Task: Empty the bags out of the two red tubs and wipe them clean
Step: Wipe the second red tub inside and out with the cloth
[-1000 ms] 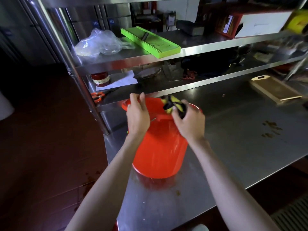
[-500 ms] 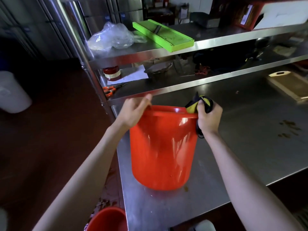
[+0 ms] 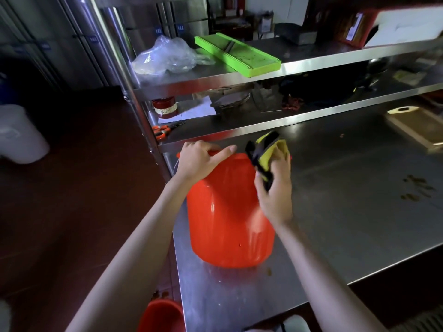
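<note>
A red tub [image 3: 225, 219] stands on the steel table [image 3: 335, 212], tilted with its mouth turned away from me. My left hand [image 3: 199, 160] grips its rim at the far left. My right hand [image 3: 275, 185] holds a yellow and black cloth [image 3: 267, 152] against the tub's upper right side, just under the rim. A second red tub [image 3: 161, 316] shows at the bottom edge, on the floor beside the table. The inside of both tubs is hidden.
Steel shelves rise behind the tub: a clear plastic bag [image 3: 165, 57] and green slicer board [image 3: 236, 53] above, a red tin [image 3: 165, 107], paper and orange scissors [image 3: 161, 130] below. A wooden board [image 3: 417, 128] lies far right. A white bin [image 3: 20, 135] stands left.
The tub has tipped further away from me. My right hand has slid with the cloth from the rim onto the outer side. My left hand keeps its grip on the rim.
</note>
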